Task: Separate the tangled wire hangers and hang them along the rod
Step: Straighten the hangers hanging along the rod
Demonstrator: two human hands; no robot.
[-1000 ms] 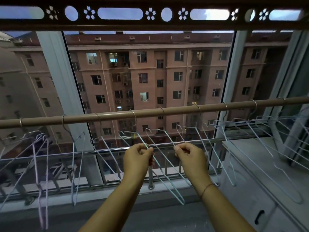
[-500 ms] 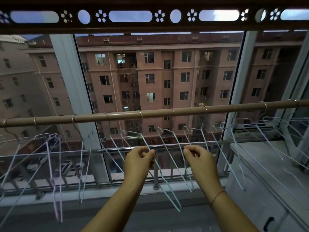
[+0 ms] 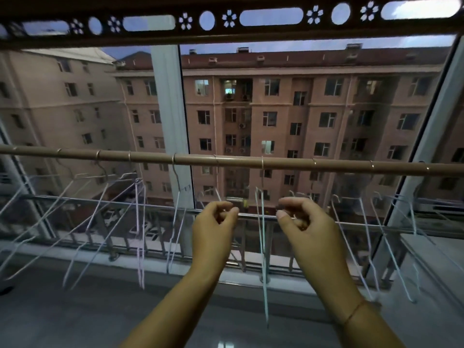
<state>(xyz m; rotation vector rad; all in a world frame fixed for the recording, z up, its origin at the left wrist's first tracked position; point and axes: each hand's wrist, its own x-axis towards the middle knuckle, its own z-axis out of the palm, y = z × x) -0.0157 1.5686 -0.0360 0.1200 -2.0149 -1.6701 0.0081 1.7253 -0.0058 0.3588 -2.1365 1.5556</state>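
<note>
A brown rod (image 3: 276,164) runs across the window at chest height. Several thin pale wire hangers hang from it, bunched at the left (image 3: 139,222) and spread out to the right (image 3: 364,234). One hanger (image 3: 262,234) hangs edge-on and untouched between my hands. My left hand (image 3: 213,229) is raised just below the rod with its fingers curled, and a hanger's shoulder (image 3: 209,194) sits right above it. My right hand (image 3: 305,227) is curled the same way under another hanger (image 3: 301,195). Thumb and forefinger stand slightly apart on both hands, and motion blur hides any wire between them.
A metal railing (image 3: 364,223) runs behind the hangers, with the window ledge (image 3: 75,252) below it. A white window post (image 3: 170,109) stands behind the rod and a slanted frame (image 3: 426,136) at the right. A dark patterned beam (image 3: 226,18) crosses overhead.
My view has swung left and closer to the rod. The long hanger that ran slanted between my hands now hangs straight down, edge-on, between them. Both hands have risen slightly and their fingers have loosened.
</note>
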